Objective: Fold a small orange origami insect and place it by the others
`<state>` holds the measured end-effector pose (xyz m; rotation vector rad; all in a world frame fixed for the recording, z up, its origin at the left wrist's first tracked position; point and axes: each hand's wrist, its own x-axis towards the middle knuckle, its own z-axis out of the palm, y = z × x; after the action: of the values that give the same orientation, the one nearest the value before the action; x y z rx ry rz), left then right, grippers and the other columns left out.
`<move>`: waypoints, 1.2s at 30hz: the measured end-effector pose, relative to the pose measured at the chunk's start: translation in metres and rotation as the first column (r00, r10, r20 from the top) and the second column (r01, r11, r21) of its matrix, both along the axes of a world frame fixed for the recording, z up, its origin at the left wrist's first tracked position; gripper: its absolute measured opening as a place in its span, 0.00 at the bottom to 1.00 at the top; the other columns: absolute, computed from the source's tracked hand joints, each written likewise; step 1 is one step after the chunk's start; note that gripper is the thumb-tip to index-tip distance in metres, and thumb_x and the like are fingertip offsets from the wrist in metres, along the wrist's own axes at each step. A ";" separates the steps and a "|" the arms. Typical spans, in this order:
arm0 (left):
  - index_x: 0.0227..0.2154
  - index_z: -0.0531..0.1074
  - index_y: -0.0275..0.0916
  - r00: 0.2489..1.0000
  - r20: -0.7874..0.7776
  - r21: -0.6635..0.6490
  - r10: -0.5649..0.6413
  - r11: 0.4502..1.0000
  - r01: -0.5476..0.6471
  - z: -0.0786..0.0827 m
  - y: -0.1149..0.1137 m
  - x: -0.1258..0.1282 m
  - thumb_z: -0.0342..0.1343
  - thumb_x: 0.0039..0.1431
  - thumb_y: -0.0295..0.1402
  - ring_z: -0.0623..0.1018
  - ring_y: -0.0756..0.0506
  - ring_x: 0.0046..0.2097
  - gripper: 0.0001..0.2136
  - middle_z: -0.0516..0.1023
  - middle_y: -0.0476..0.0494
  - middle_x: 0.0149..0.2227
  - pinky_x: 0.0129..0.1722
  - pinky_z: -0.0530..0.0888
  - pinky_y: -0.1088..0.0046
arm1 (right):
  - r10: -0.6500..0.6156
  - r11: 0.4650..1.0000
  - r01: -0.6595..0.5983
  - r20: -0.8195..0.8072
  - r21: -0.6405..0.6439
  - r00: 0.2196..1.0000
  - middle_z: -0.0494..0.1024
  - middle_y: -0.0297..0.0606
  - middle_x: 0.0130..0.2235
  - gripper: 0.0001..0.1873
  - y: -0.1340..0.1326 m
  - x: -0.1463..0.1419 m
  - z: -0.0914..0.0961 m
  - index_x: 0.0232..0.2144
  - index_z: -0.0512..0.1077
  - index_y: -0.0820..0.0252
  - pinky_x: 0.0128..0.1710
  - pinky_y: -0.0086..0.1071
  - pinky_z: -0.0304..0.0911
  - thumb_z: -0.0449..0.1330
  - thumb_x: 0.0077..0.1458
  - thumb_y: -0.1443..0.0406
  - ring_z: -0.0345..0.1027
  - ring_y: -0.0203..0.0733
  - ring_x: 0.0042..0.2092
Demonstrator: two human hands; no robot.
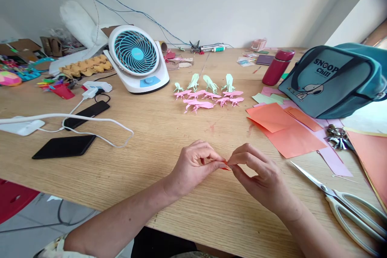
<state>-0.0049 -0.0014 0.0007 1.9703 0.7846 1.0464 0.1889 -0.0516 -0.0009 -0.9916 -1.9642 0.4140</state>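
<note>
Near the front edge of the pale wooden surface (151, 117), your left hand (190, 165) pinches a small folded orange paper piece (225, 168); your right hand (261, 175), fingertips together, nips its end. Likely light, crisp and tearable, so hold its creased edges. Toward the right edge, a teal fabric bag (338, 82) hides its contents.
</note>
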 end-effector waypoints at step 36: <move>0.34 0.77 0.39 0.985 -0.160 0.436 0.063 0.900 0.014 0.005 -0.006 -0.005 0.60 0.61 0.26 0.75 0.50 0.35 0.02 0.83 0.50 0.34 0.38 0.69 0.70 | -0.121 0.814 -0.008 -0.183 -0.581 0.976 0.74 0.34 0.31 0.12 0.002 0.002 0.000 0.31 0.72 0.56 0.37 0.31 0.61 0.57 0.63 0.57 0.67 0.37 0.35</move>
<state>-0.0094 -0.0074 0.0061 2.4640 0.7091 1.1547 0.1905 -0.0499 -0.0007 -1.3160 -1.6293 1.0883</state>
